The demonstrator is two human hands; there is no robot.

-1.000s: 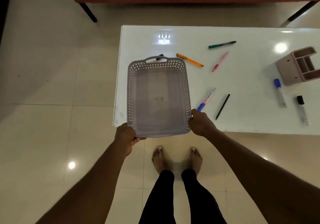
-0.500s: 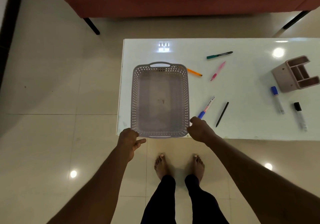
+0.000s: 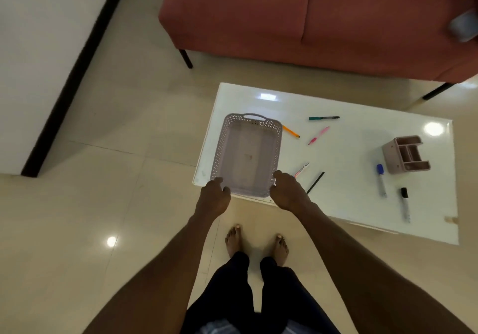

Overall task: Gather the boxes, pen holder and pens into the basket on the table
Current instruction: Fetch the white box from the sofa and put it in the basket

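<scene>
The empty grey perforated basket (image 3: 248, 154) rests on the left end of the white table (image 3: 346, 157). My left hand (image 3: 214, 200) hovers at its near left corner, fingers loosely curled and holding nothing. At the near right corner my right hand (image 3: 287, 194) is open, with its fingertips at the rim. Scattered to the right lie an orange pen (image 3: 291, 132), a pink pen (image 3: 318, 135), a green pen (image 3: 323, 118), a white marker (image 3: 302, 169) and a black pen (image 3: 315, 182). The pink pen holder (image 3: 406, 155) lies on its side, with a blue-capped marker (image 3: 381, 180) and a black-capped marker (image 3: 405, 204) next to it. I see no boxes.
A red sofa (image 3: 310, 23) with black legs stands just behind the table. Glossy tiled floor (image 3: 116, 178) spreads to the left, and a white wall with a black skirting is at far left. My bare feet (image 3: 256, 240) are at the table's near edge.
The basket has been set down on the table's left end and both hands have let go of it. The view has pulled back and swung left.
</scene>
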